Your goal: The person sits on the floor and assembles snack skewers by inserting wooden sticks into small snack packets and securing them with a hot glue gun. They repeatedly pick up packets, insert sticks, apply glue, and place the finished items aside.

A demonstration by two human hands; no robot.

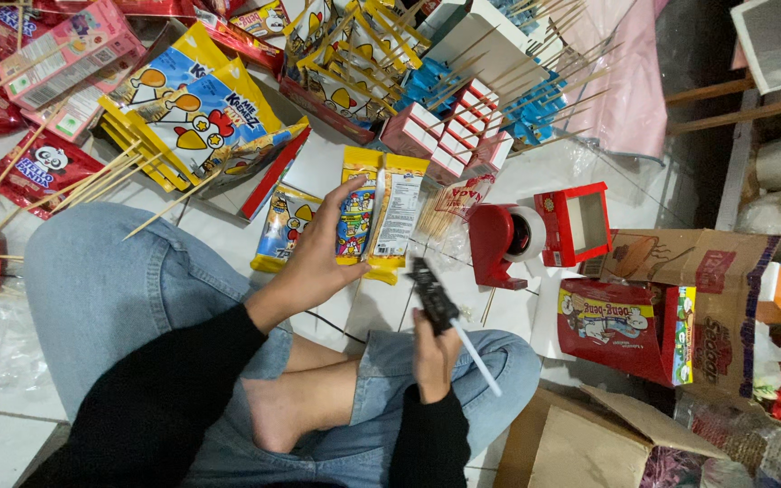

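Note:
My left hand (318, 258) holds two yellow snack packets (380, 212) side by side, thumb across the front of the left one. My right hand (434, 354) grips a black glue gun (432, 294) with a white glue stick (479, 360) poking out of its back end; the gun's nozzle points up toward the packets' lower edge. I sit cross-legged in blue jeans and black sleeves on a white tiled floor (336, 167).
A red tape dispenser (499, 242) stands right of the packets, with a small red window box (576, 224) beside it. Snack packets on wooden skewers (201, 117) cover the floor ahead. Cardboard boxes (680, 298) lie to the right, another (589, 438) near my right knee.

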